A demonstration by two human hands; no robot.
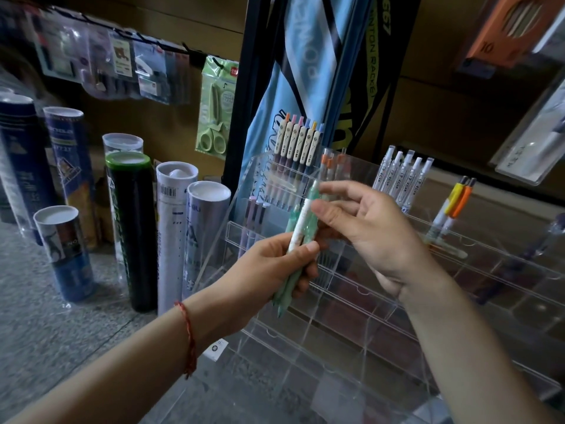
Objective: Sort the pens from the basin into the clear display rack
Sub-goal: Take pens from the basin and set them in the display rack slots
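Pens (301,228), a mint-green bundle, stand clamped in our left hand (269,264) while our right hand (367,228) pinches one top above, apparently to single it out for the clear display rack (382,325) just behind

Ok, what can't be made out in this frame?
Basin: outside the head view.
Held pens: count unclear, the left hand and right hand cover them.
White pens: print too small.
Clear rack: right end cut off by the frame edge.
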